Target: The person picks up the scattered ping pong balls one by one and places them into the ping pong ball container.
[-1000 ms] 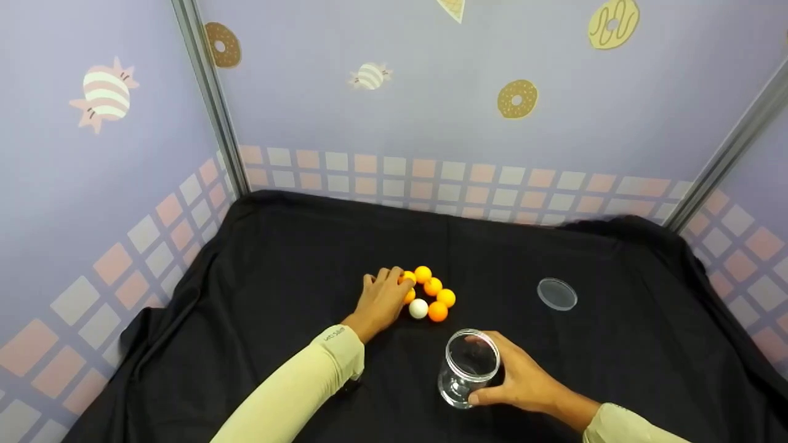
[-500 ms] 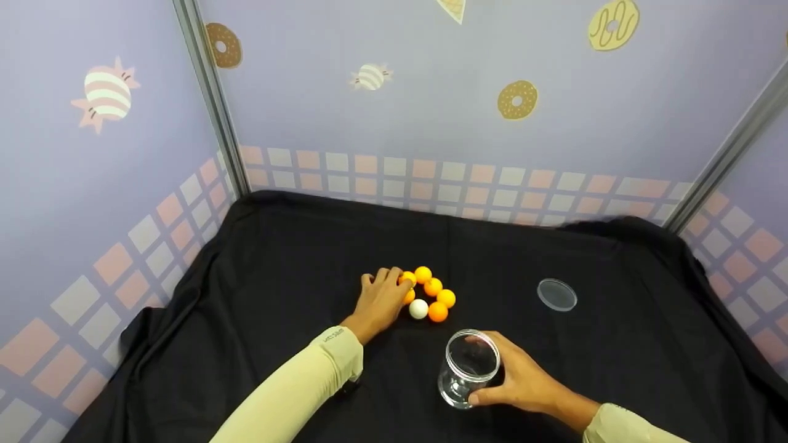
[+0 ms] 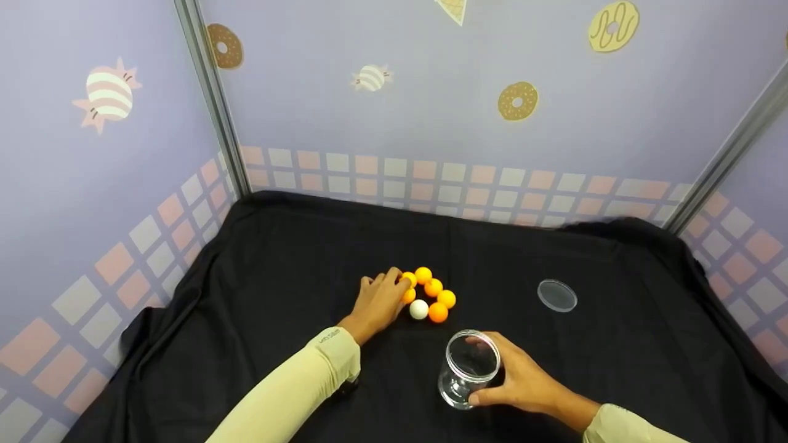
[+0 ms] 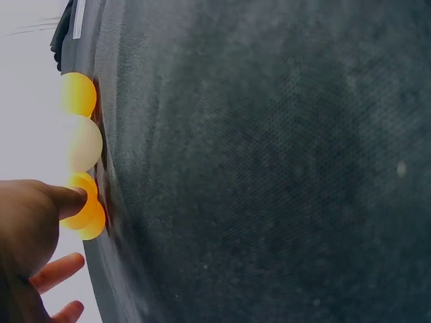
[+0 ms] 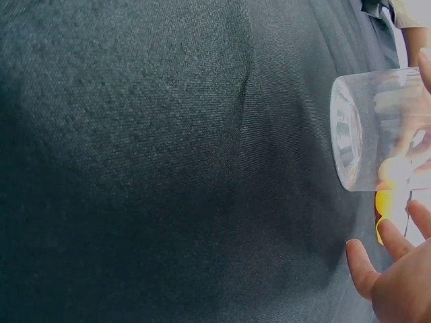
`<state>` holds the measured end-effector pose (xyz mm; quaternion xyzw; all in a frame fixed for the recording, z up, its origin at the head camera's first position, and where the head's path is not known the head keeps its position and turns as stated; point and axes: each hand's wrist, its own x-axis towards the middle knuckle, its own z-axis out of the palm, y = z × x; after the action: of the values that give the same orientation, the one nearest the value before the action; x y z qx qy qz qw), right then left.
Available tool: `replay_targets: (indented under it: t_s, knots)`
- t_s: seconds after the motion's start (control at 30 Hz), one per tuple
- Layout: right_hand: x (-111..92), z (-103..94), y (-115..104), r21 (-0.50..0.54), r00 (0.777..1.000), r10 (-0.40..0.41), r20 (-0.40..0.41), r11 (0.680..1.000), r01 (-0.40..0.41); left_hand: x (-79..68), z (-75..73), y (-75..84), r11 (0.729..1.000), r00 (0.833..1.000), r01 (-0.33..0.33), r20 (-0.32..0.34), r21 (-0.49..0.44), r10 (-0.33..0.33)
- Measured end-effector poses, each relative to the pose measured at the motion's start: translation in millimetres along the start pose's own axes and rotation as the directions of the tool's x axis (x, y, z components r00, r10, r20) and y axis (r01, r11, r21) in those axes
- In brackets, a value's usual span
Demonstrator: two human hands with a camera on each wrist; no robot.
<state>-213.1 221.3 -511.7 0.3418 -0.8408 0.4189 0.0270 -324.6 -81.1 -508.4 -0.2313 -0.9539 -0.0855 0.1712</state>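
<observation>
Left hand [image 3: 377,301] at the ball ring [image 3: 433,287], thumb against an orange ball [image 4: 81,214] (whether pinched, can't tell). Right hand [image 3: 523,378] grips the clear jar [image 3: 458,381], nearer the wearer. Seemingly arranging or collecting; next move calls for careful fingers, neighbours undisturbed.

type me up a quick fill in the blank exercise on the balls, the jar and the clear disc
The clear jar is held by the person's ____ hand.
Unlike the orange balls, one ball is ____.
The cloth under the clear disc is ____ in colour.

Missing words: right, white, black.
</observation>
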Motion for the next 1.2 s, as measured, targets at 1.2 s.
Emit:
replay_targets:
  t_s: [1.2]
  knots:
    - [1, 2.0, 2, 0.017, 1.000, -0.020, -0.003, 1.000, 0.020, -6.8, -59.4, 66.7, 0.990, 0.980, -0.143, -0.144, -0.012, 0.140]
